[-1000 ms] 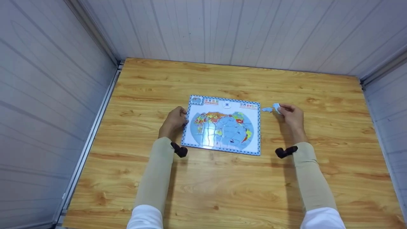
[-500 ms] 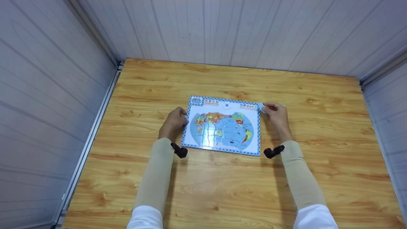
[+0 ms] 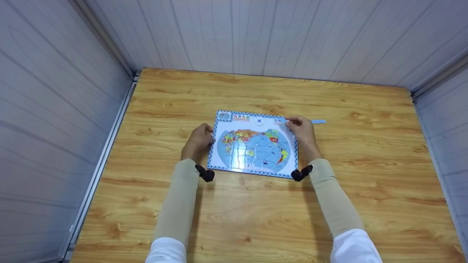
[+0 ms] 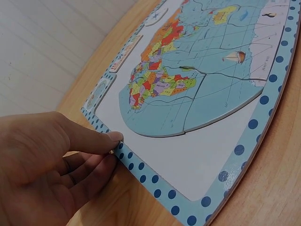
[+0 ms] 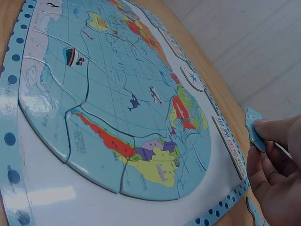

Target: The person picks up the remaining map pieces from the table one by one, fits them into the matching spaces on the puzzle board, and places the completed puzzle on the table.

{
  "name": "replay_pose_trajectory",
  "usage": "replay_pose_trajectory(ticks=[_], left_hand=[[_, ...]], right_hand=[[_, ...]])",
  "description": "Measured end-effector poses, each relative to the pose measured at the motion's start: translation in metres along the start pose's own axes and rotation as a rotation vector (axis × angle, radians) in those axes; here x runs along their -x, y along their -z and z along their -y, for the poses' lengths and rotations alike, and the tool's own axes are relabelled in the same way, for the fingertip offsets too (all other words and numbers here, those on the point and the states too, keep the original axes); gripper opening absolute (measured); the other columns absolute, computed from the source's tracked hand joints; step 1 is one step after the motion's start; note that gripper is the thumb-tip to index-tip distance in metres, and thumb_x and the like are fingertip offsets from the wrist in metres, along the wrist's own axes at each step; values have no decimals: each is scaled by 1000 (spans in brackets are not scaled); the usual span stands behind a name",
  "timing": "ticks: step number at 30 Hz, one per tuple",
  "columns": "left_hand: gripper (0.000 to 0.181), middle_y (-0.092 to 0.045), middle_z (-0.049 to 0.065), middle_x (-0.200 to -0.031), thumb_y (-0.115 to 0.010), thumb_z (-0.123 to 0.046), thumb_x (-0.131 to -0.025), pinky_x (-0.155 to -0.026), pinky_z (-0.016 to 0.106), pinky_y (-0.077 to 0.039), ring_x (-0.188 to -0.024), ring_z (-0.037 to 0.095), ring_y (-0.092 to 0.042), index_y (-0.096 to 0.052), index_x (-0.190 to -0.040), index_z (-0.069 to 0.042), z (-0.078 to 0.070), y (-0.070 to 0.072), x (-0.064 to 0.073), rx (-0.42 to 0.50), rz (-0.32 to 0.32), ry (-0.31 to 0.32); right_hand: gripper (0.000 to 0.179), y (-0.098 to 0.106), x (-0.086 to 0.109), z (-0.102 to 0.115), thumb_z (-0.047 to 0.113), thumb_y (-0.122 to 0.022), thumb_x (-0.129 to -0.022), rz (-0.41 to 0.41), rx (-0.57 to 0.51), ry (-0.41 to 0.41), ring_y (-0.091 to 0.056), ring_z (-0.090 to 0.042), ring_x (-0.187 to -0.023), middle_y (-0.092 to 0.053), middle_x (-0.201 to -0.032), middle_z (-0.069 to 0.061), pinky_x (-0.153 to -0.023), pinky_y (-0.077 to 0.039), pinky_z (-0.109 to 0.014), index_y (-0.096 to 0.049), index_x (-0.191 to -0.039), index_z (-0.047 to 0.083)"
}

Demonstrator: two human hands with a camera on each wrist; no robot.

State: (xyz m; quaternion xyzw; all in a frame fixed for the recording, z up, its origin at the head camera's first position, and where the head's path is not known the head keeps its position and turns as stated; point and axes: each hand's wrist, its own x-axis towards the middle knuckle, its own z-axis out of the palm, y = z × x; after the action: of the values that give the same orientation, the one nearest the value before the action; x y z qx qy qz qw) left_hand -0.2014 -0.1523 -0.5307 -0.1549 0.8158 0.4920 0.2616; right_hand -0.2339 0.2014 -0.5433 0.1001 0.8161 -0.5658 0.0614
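Observation:
A world-map jigsaw board [image 3: 215,163] with a dotted blue border lies mid-table. My left hand [image 3: 199,139] grips its left edge; in the left wrist view the thumb [image 4: 101,139] lies on the border and the other fingers curl at the edge beneath. My right hand [image 3: 302,130] is over the board's upper right corner, pinching a small light-blue puzzle piece [image 5: 254,129] between thumb and fingers. That piece is held up off the board in the right wrist view. A second blue puzzle piece [image 3: 319,121] lies on the table just right of the board, partly hidden by the right hand.
The wood-grain table [image 3: 248,215] meets pale panel walls at the back [image 3: 248,36], the left [image 3: 55,109] and the right [image 3: 446,109]. Title strips [image 5: 229,143] and a compass piece [image 5: 190,77] sit along the board's top.
My right hand has carried the pinched puzzle piece leftward from the table to above the board's upper right corner. The left hand has stayed at the left edge.

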Motion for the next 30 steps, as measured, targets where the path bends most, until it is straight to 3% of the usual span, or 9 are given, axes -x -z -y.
replay_pose_trajectory(ticks=[5, 9, 15, 30], left_hand=[[25, -48, 8, -107, -52, -5, -93, -85, 32, -42, -100, 22, -48, -48, -117, -11, 0, 0, -1, -14, -1, -2], [26, -49, 8, -106, -53, -5, -93, -83, 31, -41, -98, 21, -48, -48, -117, -11, 1, 0, -1, -33, -11, -14], [29, -48, 7, -102, -55, -4, -91, -76, 29, -40, -91, 20, -47, -48, -119, -8, 2, -1, -1, -58, -29, -67], [26, -49, 7, -100, -55, -7, -93, -77, 29, -42, -91, 20, -49, -49, -118, -9, 1, 0, -1, -70, -18, -48]], right_hand=[[23, -14, -1, 2, 17, -63, -92, 15, 10, 22, -54, -13, -88, -60, -98, -2, -76, -47, -23, -68, -112, 7], [22, -25, -1, 4, 14, -62, -92, 47, 50, 89, -53, -15, -89, -61, -99, -6, -74, -44, -22, -68, -111, 4], [19, -38, 0, 6, 14, -60, -93, 103, 133, 158, -54, -17, -91, -62, -102, -10, -79, -44, -28, -68, -108, 5], [16, -59, -1, 10, 11, -57, -95, 193, 228, 262, -59, -21, -91, -65, -102, -11, -79, -48, -33, -69, -104, 6]])
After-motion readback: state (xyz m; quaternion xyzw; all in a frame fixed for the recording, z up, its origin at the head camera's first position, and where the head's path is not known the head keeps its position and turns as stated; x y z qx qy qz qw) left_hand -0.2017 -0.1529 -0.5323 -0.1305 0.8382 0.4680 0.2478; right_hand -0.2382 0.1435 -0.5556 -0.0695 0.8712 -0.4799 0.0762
